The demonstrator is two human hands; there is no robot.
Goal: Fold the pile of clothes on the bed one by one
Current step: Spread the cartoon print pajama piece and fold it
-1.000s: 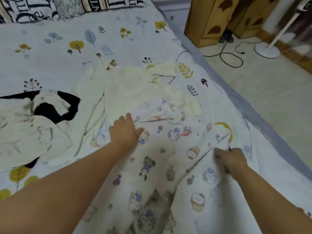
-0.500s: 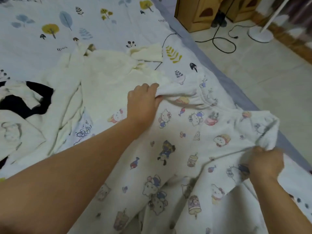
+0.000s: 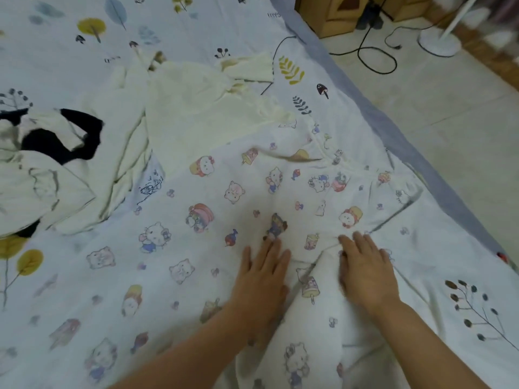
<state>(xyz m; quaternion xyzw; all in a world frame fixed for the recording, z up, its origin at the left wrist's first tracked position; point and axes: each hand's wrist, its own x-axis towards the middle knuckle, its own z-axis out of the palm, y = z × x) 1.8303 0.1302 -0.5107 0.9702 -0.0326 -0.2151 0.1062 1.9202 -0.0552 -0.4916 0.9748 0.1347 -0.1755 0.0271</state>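
Left hand fingers [image 3: 276, 248] straight and together, palm down, pressing flat on the cartoon-print garment [image 3: 196, 220]; nothing gripped. Right hand fingers [image 3: 362, 242] also straight, slightly spread, flat on the same garment, nothing gripped. Left hand [image 3: 262, 279] and right hand [image 3: 365, 276] sit side by side, apart, with a raised fold of the garment's fabric running between them. The garment is spread wide over the bed [image 3: 196, 23], white with cat and bear cartoon prints, covering most of the near part of the bed; creases run near its far edge. Beyond the garment, touching or overlapping its far edge, lies a cream garment [image 3: 196, 108], rumpled. Left of the cartoon-print garment sits a crumpled heap of white and black clothes [image 3: 47, 153]. The bed sheet is pale with leaf and mushroom prints. Right of the garment, off the bed edge, is tiled floor [image 3: 449, 122] with a black cable [image 3: 376, 60] looped on it, a white fan base [image 3: 439, 43] and wooden furniture [image 3: 325, 15] at the far side.
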